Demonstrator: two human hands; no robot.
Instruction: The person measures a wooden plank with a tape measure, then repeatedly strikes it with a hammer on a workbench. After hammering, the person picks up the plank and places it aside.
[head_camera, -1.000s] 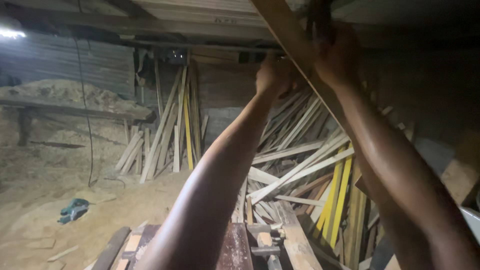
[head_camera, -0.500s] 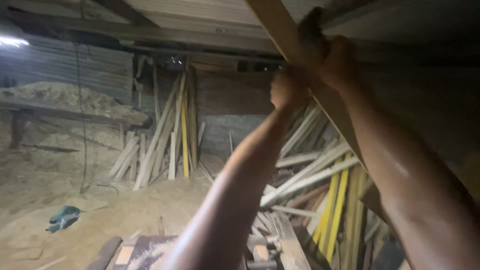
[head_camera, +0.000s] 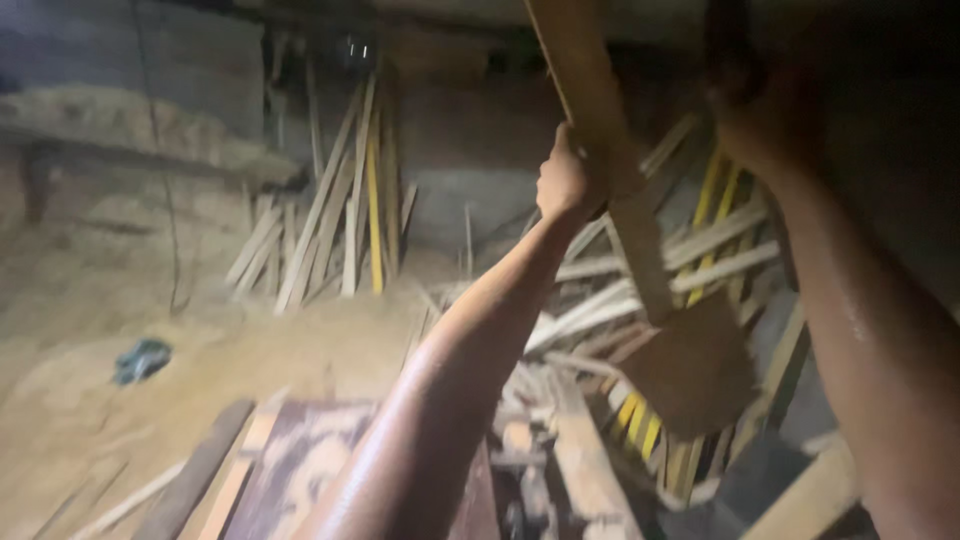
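Observation:
I hold a long wooden plank (head_camera: 610, 170) that slants from the top middle down to the right, ending in a wider dark block. My left hand (head_camera: 563, 182) grips the plank's left edge about halfway along it. Higher up, my right hand (head_camera: 745, 75) is raised in deep shadow at the top right, beside the plank's upper part; its fingers are too dark to make out. Both bare forearms reach up from the bottom of the view.
A heap of loose wooden slats (head_camera: 640, 290) lies behind the plank, some painted yellow. More slats (head_camera: 340, 200) lean against the far wall. Sawdust covers the floor (head_camera: 120, 330), with a dark cloth (head_camera: 140, 360) on it. Boards (head_camera: 290, 470) lie below my arms.
The view has tilted down and closer. My left hand has slid lower along the plank, and the plank's lower end with its dark block has swung into view.

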